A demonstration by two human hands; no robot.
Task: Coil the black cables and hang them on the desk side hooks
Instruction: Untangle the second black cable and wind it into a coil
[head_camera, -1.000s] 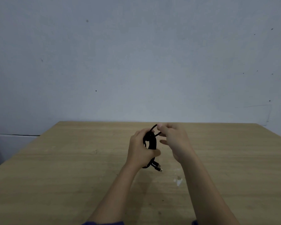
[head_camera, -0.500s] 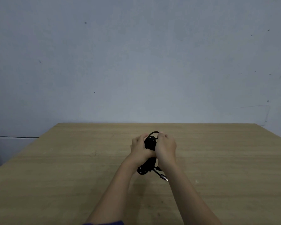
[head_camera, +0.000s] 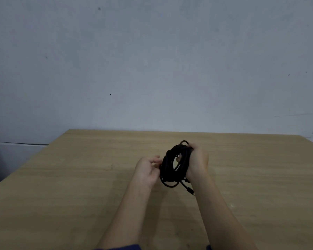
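One head-worn view — looking forward and down across the desk (head_camera: 79, 177) toward the wall (head_camera: 152, 60).

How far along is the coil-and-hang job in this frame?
Done: the black cable is wound into a bundle of loops. In hand: the right hand grips the bundle above the desk, the left hand is open beside it, and a connector end dangles below. Left: hanging the coil; no hooks or other cables are in view.
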